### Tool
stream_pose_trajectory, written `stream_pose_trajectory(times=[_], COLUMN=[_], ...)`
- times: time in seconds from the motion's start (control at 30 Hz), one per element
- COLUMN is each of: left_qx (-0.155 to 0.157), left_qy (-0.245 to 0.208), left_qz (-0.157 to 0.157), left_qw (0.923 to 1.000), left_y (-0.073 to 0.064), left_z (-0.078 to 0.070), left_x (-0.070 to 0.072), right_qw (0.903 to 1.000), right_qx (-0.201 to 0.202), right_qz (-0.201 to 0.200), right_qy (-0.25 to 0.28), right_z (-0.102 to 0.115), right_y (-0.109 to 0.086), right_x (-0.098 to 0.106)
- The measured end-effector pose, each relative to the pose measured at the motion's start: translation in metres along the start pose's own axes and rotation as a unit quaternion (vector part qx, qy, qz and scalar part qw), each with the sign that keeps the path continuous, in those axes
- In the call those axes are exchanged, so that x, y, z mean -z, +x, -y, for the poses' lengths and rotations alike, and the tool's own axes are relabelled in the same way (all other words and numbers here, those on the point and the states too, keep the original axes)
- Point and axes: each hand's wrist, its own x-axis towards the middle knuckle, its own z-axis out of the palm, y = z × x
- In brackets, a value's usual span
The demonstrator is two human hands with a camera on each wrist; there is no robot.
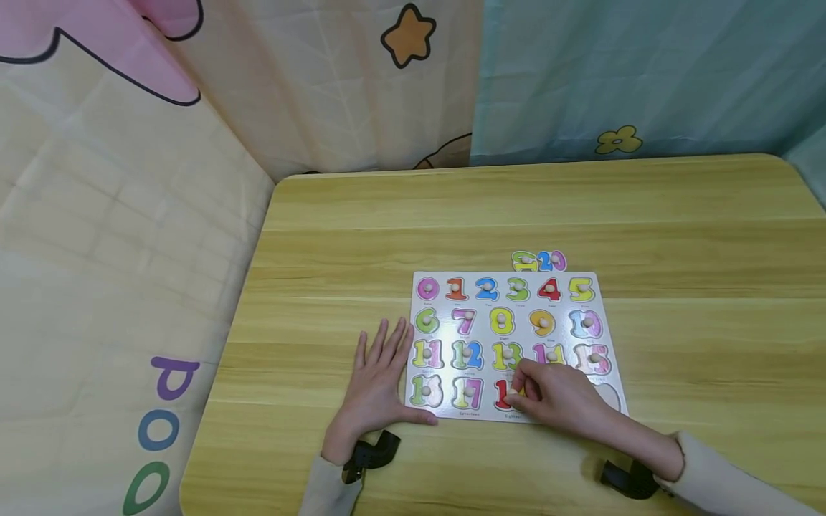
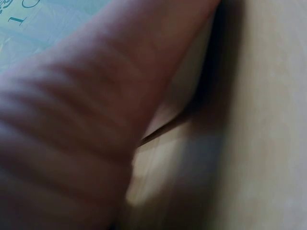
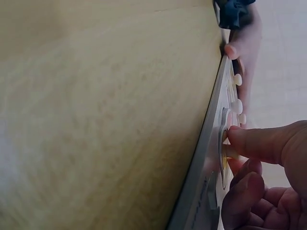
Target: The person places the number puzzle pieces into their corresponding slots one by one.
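A white number puzzle board (image 1: 485,335) lies on the table, with knobbed number pieces in rows. My right hand (image 1: 561,398) pinches the small knob of the number 18 puzzle piece (image 1: 501,394) in the bottom row, thumb and index finger meeting at it. In the right wrist view that piece (image 3: 223,165) lies close to the board's surface, partly covered by the fingers. My left hand (image 1: 381,380) rests with spread fingers along the board's left side, its thumb over the lower left corner. The left wrist view is mostly filled by a blurred wrist.
Just past the board's far edge lie a number 20 piece (image 1: 551,261) and a green and yellow piece (image 1: 525,261), close together. An empty recess (image 1: 608,395) shows at the board's lower right. Patterned curtains (image 1: 361,86) hang behind the wooden table (image 1: 310,287).
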Motion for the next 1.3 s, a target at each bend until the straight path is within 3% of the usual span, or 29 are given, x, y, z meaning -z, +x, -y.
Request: stream_pose_trajectory(times=[0.4, 0.73, 1.3], left_qx=[0.001, 0.002, -0.003], left_qy=[0.001, 0.004, -0.003], left_qz=[0.005, 0.006, -0.002], left_qw=[1.0, 1.0, 1.0], left_y=[0.0012, 0.0002, 0.0], left_z=[0.0009, 0.001, 0.0002], left_x=[0.0002, 0.0003, -0.0003], right_qw=[0.9993, 0.9992, 0.9976], right_qx=[0.004, 0.01, 0.022], right_qz=[0.031, 0.039, 0.055], right_qy=[-0.022, -0.006, -0.037], right_z=[0.0032, 0.0011, -0.0013], right_y=[0.0058, 0.0053, 0.0076], right_x=[0.003, 0.004, 0.007])
